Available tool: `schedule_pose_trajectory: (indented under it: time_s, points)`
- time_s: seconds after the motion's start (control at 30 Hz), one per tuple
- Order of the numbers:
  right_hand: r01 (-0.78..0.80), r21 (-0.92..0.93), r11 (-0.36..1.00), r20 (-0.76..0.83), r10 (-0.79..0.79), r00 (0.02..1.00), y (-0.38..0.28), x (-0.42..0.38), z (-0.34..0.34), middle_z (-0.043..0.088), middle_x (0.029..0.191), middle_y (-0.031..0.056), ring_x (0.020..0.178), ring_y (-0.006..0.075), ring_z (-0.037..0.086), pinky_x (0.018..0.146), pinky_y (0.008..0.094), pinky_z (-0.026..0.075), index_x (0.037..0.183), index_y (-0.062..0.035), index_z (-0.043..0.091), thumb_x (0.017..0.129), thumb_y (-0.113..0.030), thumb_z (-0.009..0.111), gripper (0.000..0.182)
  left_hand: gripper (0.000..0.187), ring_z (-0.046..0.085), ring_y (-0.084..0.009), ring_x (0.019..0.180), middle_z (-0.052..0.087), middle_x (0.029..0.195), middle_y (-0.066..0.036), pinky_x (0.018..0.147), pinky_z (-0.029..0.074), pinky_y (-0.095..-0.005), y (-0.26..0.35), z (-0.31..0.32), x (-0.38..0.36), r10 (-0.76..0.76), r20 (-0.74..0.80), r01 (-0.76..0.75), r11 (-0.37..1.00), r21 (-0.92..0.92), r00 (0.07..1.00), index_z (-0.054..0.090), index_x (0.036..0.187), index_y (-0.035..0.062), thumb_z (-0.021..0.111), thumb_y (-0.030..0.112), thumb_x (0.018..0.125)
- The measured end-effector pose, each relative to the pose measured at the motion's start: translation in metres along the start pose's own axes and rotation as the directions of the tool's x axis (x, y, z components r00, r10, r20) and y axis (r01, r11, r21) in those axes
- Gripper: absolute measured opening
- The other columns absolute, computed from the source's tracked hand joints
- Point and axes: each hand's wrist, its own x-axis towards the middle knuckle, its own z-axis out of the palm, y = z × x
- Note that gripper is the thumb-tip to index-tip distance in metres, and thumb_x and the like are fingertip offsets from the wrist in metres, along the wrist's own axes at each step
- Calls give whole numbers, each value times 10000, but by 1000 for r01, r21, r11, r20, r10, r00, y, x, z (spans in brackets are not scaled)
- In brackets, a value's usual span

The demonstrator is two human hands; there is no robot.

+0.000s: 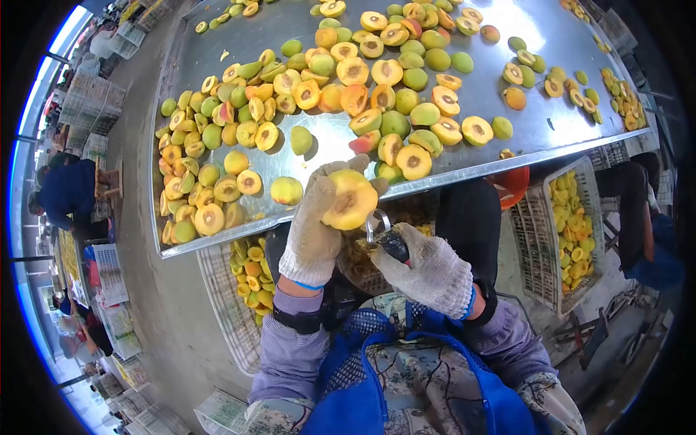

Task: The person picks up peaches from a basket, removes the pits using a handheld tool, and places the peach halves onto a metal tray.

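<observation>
My left hand [317, 225], in a pale knitted glove, holds a yellow peach half [349, 201] near the table's front edge, its cut face turned up. My right hand [428, 267], gloved too, is closed round the dark handle of a pitting tool [376, 227]. The tool's metal loop stands just below and right of the fruit; whether they touch is hard to tell. Beyond my hands, many halved peaches [352, 71] lie on the metal table [326, 138], some cut face up, others skin up.
Crates of fruit stand below the table, one at the left [225, 290] and one at the right [536, 239]. A red bucket [512, 185] is under the edge. Another person's dark-clothed leg [625, 203] is at the right. More people sit at the far left.
</observation>
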Motion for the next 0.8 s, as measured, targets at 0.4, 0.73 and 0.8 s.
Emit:
schedule_pose_trajectory:
  time_s: [0.4,0.73,0.8]
  points:
    - [-21,-88,996,-83,14,996,-21,-6,-1,661,746,133,667,332,672,541,386,520,1018,-59,595,841,-221,715,268,563,642,-307,988,592,1147,-195,846,544,-388,-9,32,-34,98,-71,-93,993,73,993,432,1315,13,462,471,989]
    - [-6,31,1000,-22,7,1000,-19,-14,0,608,593,147,558,350,637,502,422,501,996,-26,564,867,-325,666,341,532,637,-226,949,598,1160,-165,798,534,-329,-6,42,-40,254,-44,-235,938,254,966,521,1256,-31,487,433,999]
    - [65,-37,997,78,-62,995,-12,-15,1,599,594,138,523,326,621,495,405,496,980,-26,575,868,-310,668,319,541,654,-244,902,608,1146,-178,796,538,-327,3,43,-37,172,-44,-150,937,315,984,528,1239,-44,468,439,1003]
